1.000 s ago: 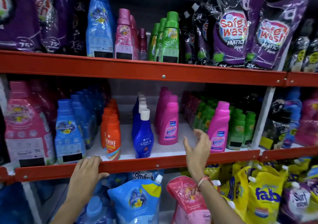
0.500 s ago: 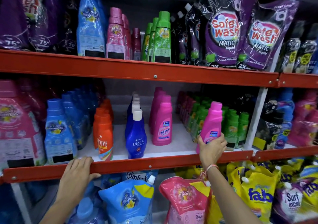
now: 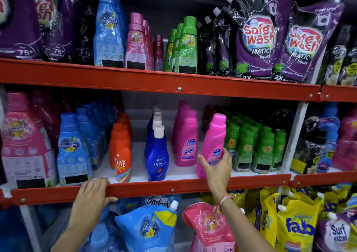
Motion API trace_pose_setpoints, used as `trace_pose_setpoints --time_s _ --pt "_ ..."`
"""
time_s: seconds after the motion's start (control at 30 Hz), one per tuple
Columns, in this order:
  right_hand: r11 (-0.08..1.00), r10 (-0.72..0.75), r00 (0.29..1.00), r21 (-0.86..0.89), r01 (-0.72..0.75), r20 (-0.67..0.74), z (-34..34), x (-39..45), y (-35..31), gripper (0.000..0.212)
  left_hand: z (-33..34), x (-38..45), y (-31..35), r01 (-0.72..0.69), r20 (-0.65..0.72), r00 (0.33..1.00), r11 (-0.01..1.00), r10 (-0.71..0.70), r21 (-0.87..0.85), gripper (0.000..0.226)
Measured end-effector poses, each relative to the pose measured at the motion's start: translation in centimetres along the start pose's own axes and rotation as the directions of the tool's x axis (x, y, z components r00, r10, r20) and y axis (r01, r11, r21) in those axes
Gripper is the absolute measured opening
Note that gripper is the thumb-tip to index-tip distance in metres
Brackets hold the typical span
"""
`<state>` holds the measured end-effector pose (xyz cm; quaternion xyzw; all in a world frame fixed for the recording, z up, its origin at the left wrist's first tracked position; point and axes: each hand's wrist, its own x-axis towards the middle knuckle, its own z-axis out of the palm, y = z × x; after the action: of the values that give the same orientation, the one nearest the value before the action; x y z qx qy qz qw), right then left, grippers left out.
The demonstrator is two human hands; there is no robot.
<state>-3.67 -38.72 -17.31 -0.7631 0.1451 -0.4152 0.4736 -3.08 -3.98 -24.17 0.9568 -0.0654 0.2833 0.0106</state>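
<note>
On middle shelf [image 3: 173, 189]: pink Vanish bottle [image 3: 214, 135] stood tilted, my right grip [image 3: 218, 166] closed round it, seemingly not yet withdrawn; left grip [image 3: 92, 195] clasped its rim.

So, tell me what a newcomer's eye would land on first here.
Most striking is the bright pink bottle, tilted at the front of the middle shelf and gripped low down by the right hand. Next come the big purple Safe Wash pouches on the top shelf at the right. The left hand grips the red shelf edge low on the left.
</note>
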Motion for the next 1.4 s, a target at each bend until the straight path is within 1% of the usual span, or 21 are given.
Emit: trace_pose_setpoints --time_s 0.1,0.17,0.27,0.43,0.6,0.67,0.7,0.77,0.8,0.83,0.9,0.97,1.0,1.03,1.1,1.17,1.23,1.27,1.3,1.33,1.4 --pt "0.999 -0.005 0.993 0.044 0.0 0.116 1.3 -0.7 -0.7 0.097 0.0 0.0 0.0 -0.003 -0.006 1.0 1.0 0.003 -0.009 0.075" --pt "0.999 -0.006 0.987 0.043 -0.001 0.16 2.1 -1.0 -1.0 0.096 -0.2 -0.1 0.0 -0.011 -0.024 1.0 1.0 0.01 -0.012 0.074" --pt "1.0 -0.005 0.982 0.031 -0.001 0.186 2.8 -1.3 -1.3 0.09 -0.2 -0.1 0.1 -0.031 -0.052 0.998 1.0 0.031 -0.006 0.072" --pt "1.0 -0.027 0.975 0.002 0.027 0.221 3.3 -1.6 -0.8 0.083 -0.1 -0.1 0.0 -0.041 -0.004 0.999 0.999 0.041 -0.008 0.072" --pt "0.996 -0.047 0.949 -0.054 0.067 0.312 2.9 -1.2 -0.6 0.079 0.1 -0.3 -0.1 -0.055 0.013 0.998 0.998 0.055 -0.002 0.075" --pt "0.994 -0.061 0.951 -0.071 0.086 0.302 2.7 -1.7 -0.9 0.081 0.2 -0.3 -0.1 -0.067 -0.005 0.998 0.998 0.067 -0.008 0.07" --pt "0.992 -0.08 0.962 -0.072 0.102 0.26 2.6 -2.4 -1.3 0.08 0.1 -0.3 0.0 -0.071 -0.006 0.997 0.997 0.071 -0.008 0.065" --pt "0.984 -0.175 0.978 -0.003 0.176 0.111 2.5 -4.1 -2.7 0.067 0.3 -0.2 -0.1 -0.093 -0.038 0.995 0.996 0.092 -0.019 0.053" --pt "0.969 -0.243 0.969 0.056 0.24 0.051 2.6 -5.1 -3.7 0.056 0.3 -0.1 0.0 -0.093 -0.05 0.995 0.995 0.091 -0.035 0.048" --pt "0.947 -0.307 0.951 0.109 0.301 0.04 2.8 -6.1 -4.7 0.046 0.0 -0.1 0.1 -0.074 -0.036 0.997 0.995 0.072 -0.062 0.048" --pt "0.9 -0.403 0.906 0.235 0.367 0.128 3.6 -7.7 -6.6 0.03 0.2 -0.1 0.0 -0.074 -0.022 0.997 0.991 0.072 -0.115 0.049" --pt "0.878 -0.429 0.859 0.351 0.325 0.279 4.6 -8.9 -8.4 0.022 -0.6 -0.3 0.2 -0.028 -0.015 1.0 0.964 0.025 -0.264 0.054" --pt "0.889 -0.404 0.832 0.377 0.259 0.38 5.2 -9.4 -9.1 0.022 -1.1 -0.1 0.5 0.02 -0.042 0.998 0.926 -0.038 -0.377 0.056" --pt "0.908 -0.358 0.796 0.382 0.174 0.488 5.9 -9.9 -9.6 0.023 -1.8 0.0 0.9 0.079 -0.037 0.993 0.869 -0.111 -0.489 0.055" --pt "0.937 -0.203 0.72 0.344 -0.054 0.664 7.7 -10.7 -10.1 0.03 -4.0 0.3 1.9 0.195 0.017 0.968 0.701 -0.252 -0.686 0.047" --pt "0.915 -0.049 0.686 0.308 -0.261 0.726 9.8 -11.2 -9.7 0.035 -4.9 1.0 2.2 0.281 0.128 0.939 0.499 -0.318 -0.82 0.05" --pt "0.878 0.044 0.667 0.29 -0.381 0.743 10.7 -11.2 -9.8 0.04 -5.4 2.0 1.9 0.363 0.273 0.914 0.305 -0.298 -0.88 0.07" --pt "0.866 0.073 0.654 0.278 -0.416 0.753 10.9 -11.3 -10.0 0.043 -5.3 2.7 1.7 0.383 0.32 0.909 0.236 -0.266 -0.893 0.085" --pt "0.85 0.105 0.647 0.27 -0.452 0.755 10.7 -11.4 -10.5 0.046 -5.3 3.4 1.6 0.405 0.359 0.902 0.178 -0.241 -0.897 0.099" --pt "0.837 0.133 0.641 0.261 -0.481 0.756 10.7 -11.3 -10.7 0.047 -5.3 4.0 1.6 0.422 0.39 0.896 0.133 -0.211 -0.897 0.107" --pt "0.822 0.161 0.632 0.252 -0.511 0.758 10.5 -11.2 -11.0 0.048 -5.8 4.6 2.0 0.442 0.43 0.888 0.044 -0.164 -0.896 0.112"
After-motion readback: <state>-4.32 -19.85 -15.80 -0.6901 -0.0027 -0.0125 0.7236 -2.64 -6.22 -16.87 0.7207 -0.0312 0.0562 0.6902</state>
